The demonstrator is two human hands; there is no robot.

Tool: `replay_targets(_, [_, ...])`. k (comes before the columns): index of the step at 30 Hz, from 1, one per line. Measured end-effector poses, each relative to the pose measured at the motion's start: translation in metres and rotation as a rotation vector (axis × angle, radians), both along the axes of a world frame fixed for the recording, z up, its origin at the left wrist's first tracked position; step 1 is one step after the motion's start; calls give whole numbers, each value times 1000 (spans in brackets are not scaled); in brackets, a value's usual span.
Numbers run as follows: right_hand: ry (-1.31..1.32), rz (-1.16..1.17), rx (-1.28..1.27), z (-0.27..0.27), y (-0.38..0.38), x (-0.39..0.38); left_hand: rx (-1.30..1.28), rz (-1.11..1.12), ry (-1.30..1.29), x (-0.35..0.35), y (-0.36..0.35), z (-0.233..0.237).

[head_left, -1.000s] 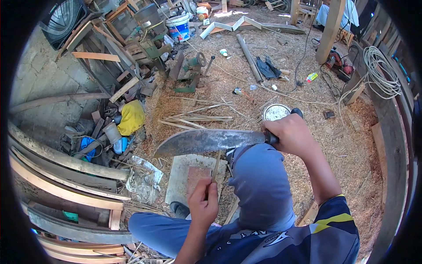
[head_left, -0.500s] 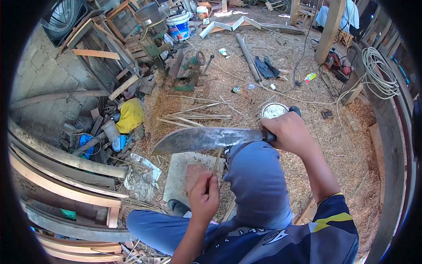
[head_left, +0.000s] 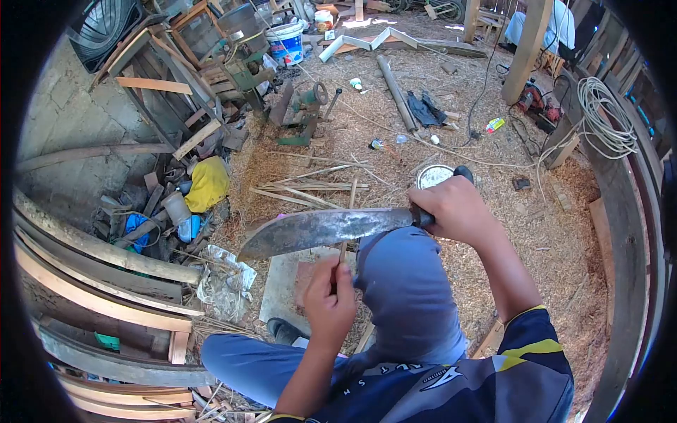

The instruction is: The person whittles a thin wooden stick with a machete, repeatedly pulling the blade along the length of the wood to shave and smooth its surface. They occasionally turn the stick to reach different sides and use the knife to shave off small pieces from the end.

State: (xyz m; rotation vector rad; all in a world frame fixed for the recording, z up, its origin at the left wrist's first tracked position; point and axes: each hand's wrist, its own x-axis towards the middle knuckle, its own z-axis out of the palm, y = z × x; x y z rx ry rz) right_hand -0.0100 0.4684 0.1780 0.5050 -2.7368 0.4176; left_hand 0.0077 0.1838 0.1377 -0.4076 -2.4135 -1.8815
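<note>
My right hand (head_left: 455, 211) is wrapped round the dark handle of a machete (head_left: 310, 231), just above my bent right knee. Its broad, stained blade points left, lying nearly level across the view. Lower down, my left hand (head_left: 330, 299) pinches the near end of a thin wooden strip (head_left: 354, 194). The strip runs away from me and crosses behind the blade, which hides part of it; its far end shows beyond the blade. Below the left hand lies a pale flat board (head_left: 282, 282) on the ground.
Several loose strips (head_left: 310, 187) lie on the shavings ahead. A round white lid (head_left: 436, 176) sits beyond my right hand. Curved wooden pieces (head_left: 106, 292) are stacked at left, near a yellow cloth (head_left: 208, 185). A green metal vise (head_left: 303, 113) stands ahead. A person (head_left: 546, 28) is at far right.
The strip's far end now shows beyond the blade, where it was hidden before. My left hand has risen slightly, and the machete has shifted a little left.
</note>
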Motion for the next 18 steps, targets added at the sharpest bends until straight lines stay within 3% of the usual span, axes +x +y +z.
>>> replay_targets(8, [-151, -275, -126, -13, -3, 4, -24, 92, 36, 13, -46, -16])
replay_targets(14, [-96, -405, -391, 19, -12, -11, 285, 0, -148, -20, -51, 25])
replay_targets(17, [4, -359, -413, 42, -13, -18, 112, 71, 129, -51, -67, 12])
replay_targets(18, [-103, -365, -529, 54, -19, -20, 20, 83, 239, -59, -76, 14])
